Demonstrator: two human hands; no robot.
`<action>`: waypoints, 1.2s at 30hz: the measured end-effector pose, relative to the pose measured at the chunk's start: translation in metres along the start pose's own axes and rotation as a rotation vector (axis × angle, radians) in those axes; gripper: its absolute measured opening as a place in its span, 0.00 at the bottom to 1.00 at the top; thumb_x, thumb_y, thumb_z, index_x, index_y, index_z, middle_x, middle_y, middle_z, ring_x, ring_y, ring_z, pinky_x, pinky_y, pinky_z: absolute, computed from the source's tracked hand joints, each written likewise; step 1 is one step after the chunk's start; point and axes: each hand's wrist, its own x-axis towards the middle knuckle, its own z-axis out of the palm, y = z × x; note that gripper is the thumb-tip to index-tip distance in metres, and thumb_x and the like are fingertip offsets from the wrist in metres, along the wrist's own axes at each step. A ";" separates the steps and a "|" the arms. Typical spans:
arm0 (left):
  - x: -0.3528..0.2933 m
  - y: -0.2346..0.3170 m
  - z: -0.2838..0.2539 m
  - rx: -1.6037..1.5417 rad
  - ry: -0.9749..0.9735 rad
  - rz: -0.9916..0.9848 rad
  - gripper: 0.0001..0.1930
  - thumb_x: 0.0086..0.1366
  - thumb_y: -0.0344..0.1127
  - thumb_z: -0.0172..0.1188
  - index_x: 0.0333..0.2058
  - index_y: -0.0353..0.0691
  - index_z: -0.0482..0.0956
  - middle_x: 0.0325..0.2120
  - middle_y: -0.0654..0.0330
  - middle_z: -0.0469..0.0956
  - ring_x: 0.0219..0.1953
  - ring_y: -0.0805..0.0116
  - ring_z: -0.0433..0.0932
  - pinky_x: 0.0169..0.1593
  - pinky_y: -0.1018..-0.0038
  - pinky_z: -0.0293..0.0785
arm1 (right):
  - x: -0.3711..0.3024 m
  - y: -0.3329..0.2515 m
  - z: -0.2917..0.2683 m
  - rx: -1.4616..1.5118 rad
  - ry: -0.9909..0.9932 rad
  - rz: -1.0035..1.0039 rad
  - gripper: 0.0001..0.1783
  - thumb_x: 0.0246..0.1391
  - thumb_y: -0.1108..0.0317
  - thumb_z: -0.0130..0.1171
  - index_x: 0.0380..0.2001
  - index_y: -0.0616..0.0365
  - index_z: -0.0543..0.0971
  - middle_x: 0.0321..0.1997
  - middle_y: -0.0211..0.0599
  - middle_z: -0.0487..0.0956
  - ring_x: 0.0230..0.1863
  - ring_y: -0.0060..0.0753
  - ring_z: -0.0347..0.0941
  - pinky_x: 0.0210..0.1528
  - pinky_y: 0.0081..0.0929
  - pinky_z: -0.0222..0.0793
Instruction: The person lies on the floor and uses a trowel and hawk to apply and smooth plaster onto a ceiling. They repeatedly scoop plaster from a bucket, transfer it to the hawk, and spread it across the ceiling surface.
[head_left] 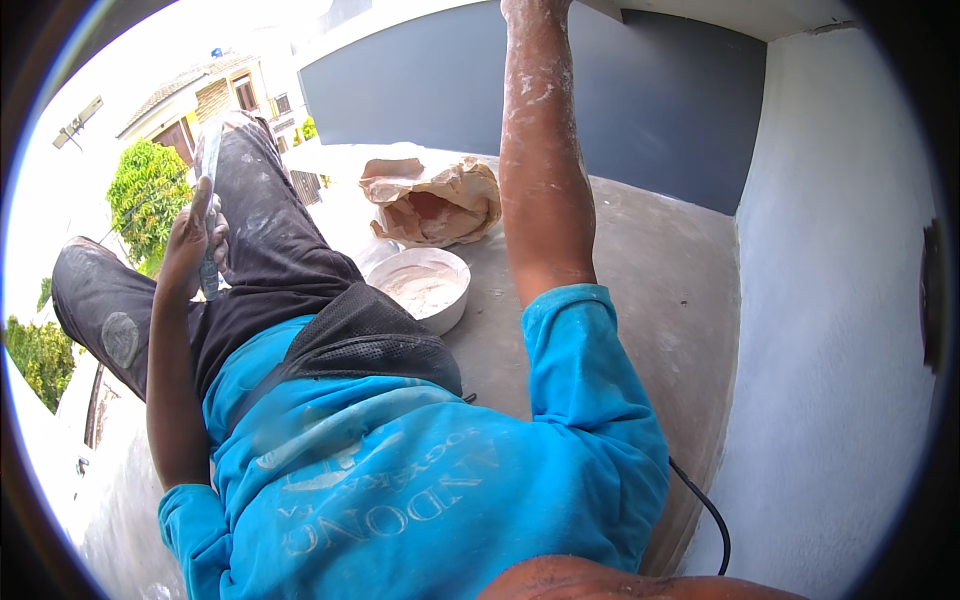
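Observation:
My left hand (205, 235) is closed round the handle of a long, narrow putty knife or scraper (211, 155), its flat blade pointing up beside my knee. The bluish lower end of the handle shows below my fingers. My right forearm (545, 150), smeared with white powder, stretches upward past the frame's top edge, so the hand itself is out of sight. A round white tub (452, 308) of pale powder or paste stands beside my hip. Behind it lies a torn brown paper bag (430, 205), its mouth gaping toward me.
I sit on a grey concrete ledge (640, 300). A dark grey panel (420, 90) rises behind it, and a white wall (830, 300) stands on the right. A black cable (712, 515) runs by my right side. Beyond the left side are a leafy tree (145, 195) and a house (215, 95).

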 end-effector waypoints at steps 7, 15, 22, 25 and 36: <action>0.001 0.002 0.001 -0.026 -0.028 -0.014 0.25 0.63 0.65 0.50 0.29 0.47 0.64 0.15 0.70 0.62 0.11 0.81 0.62 0.13 0.82 0.63 | -0.035 -0.040 0.051 -0.325 0.038 -0.174 0.32 0.55 0.71 0.47 0.54 0.82 0.48 0.52 0.71 0.63 0.51 0.54 0.68 0.56 0.43 0.66; 0.002 0.016 0.031 -0.028 0.014 -0.061 0.29 0.70 0.54 0.45 0.59 0.37 0.64 0.23 0.64 0.68 0.18 0.79 0.65 0.20 0.80 0.67 | -0.130 -0.063 0.034 0.213 -0.130 -0.024 0.15 0.52 0.68 0.54 0.38 0.68 0.69 0.38 0.42 0.72 0.43 0.32 0.69 0.45 0.38 0.67; 0.019 0.041 0.077 0.090 -0.148 0.081 0.27 0.71 0.51 0.44 0.58 0.36 0.66 0.28 0.64 0.70 0.24 0.79 0.66 0.25 0.81 0.66 | -0.181 -0.048 -0.052 0.424 0.197 -0.027 0.29 0.43 0.76 0.55 0.53 0.63 0.66 0.50 0.41 0.69 0.54 0.39 0.67 0.64 0.43 0.61; 0.019 0.041 0.086 0.085 -0.172 0.062 0.26 0.71 0.51 0.44 0.55 0.34 0.69 0.30 0.64 0.72 0.27 0.78 0.68 0.29 0.80 0.68 | -0.149 -0.033 -0.071 0.369 0.290 -0.023 0.29 0.43 0.76 0.55 0.53 0.63 0.66 0.51 0.41 0.69 0.55 0.39 0.67 0.64 0.43 0.60; 0.019 0.030 0.077 0.121 -0.165 0.067 0.23 0.71 0.51 0.44 0.51 0.36 0.70 0.22 0.66 0.67 0.21 0.80 0.65 0.20 0.81 0.63 | 0.070 0.089 -0.144 0.079 0.189 -0.162 0.10 0.48 0.72 0.53 0.36 0.60 0.73 0.33 0.34 0.72 0.30 0.25 0.69 0.28 0.29 0.68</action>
